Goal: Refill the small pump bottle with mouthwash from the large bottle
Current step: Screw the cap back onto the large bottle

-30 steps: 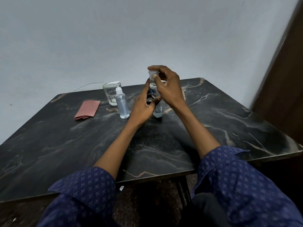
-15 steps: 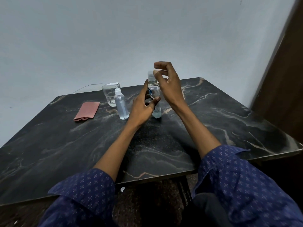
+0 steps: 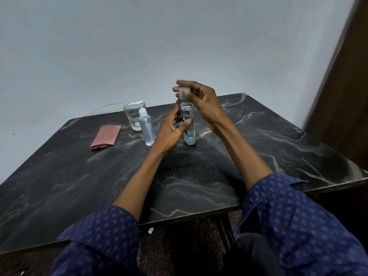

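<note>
The large clear bottle [image 3: 187, 114] stands upright on the dark marble table [image 3: 258, 140], near the far middle. My left hand [image 3: 171, 130] wraps around its body. My right hand [image 3: 199, 100] pinches its white cap [image 3: 183, 91] at the top between thumb and fingers. The small pump bottle [image 3: 147, 128], clear with a white pump head, stands upright just left of my left hand, apart from it. Part of the large bottle's body is hidden behind my left fingers.
A clear drinking glass [image 3: 133, 116] stands right behind the pump bottle. A folded pink cloth [image 3: 106, 136] lies on the table to the left. A pale wall rises behind the table, and a dark wooden panel [image 3: 346, 96] stands at the right.
My right hand briefly lifted off the cap half a second ago and has come back down onto it. My left hand stays on the bottle's body. The bottle stands where it was.
</note>
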The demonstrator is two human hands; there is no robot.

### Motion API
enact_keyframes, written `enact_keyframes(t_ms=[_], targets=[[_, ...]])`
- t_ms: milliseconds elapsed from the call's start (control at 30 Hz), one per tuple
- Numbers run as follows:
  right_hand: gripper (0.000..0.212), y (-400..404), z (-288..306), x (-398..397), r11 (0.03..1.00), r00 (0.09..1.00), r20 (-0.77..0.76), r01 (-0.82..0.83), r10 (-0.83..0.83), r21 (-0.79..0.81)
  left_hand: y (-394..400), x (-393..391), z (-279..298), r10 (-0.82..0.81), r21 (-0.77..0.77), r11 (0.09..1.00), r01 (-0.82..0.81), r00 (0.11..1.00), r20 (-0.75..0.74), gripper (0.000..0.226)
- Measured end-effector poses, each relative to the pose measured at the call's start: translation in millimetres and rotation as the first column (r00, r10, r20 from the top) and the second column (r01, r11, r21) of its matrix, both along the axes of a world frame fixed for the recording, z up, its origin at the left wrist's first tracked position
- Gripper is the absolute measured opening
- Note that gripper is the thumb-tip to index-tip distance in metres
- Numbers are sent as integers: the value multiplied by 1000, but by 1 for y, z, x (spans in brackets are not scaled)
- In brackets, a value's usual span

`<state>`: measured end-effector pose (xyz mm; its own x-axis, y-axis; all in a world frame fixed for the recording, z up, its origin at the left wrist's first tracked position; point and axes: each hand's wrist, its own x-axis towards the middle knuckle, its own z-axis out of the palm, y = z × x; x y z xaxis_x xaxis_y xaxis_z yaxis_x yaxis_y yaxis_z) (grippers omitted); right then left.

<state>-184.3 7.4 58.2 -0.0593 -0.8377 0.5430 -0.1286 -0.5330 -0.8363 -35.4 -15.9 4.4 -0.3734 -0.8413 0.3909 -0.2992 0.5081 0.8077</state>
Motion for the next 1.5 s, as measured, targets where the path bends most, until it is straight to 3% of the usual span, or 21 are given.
enact_keyframes(t_ms=[100, 267, 333, 400, 500, 567, 800, 1033, 1233, 1500], targets=[[33, 1, 1, 0, 999, 998, 40, 46, -46, 1, 3, 0, 1, 12, -16, 1000, -12, 1000, -8, 81], [28, 0, 0, 8, 940, 940, -36, 337, -339, -49, 5, -7, 0, 68, -81, 994, -71, 997, -37, 91], [29, 0, -2, 11, 921, 922, -47, 379, -384, -91, 3, -6, -1, 62, -72, 995, -64, 997, -35, 90], [31, 0, -2, 9, 940, 942, -49, 326, -332, -105, 0, -3, 0, 26, -14, 1000, -26, 999, -35, 84], [28, -1, 1, -2, 996, 997, 26, 76, -75, -37, -5, 2, 2, -61, 125, 989, 73, 993, -104, 73], [29, -2, 1, -6, 1000, 998, 55, -7, 7, -12, -4, 3, 4, -76, 151, 984, 96, 988, -134, 73], [22, -5, 0, 3, 966, 969, -5, 247, -248, -83, 1, -3, 2, -1, 30, 1000, 4, 996, -90, 83], [36, 5, 4, -9, 997, 995, -68, -72, 74, 34, -2, 11, 7, -203, 223, 944, 243, 961, -191, 53], [29, 1, 3, -2, 999, 999, -51, -4, 3, -33, 0, 8, 5, -119, 163, 974, 155, 970, -213, 72], [17, -5, 0, 12, 989, 988, -95, 109, -118, -96, -1, 9, 4, -135, 110, 981, 158, 972, -192, 77]])
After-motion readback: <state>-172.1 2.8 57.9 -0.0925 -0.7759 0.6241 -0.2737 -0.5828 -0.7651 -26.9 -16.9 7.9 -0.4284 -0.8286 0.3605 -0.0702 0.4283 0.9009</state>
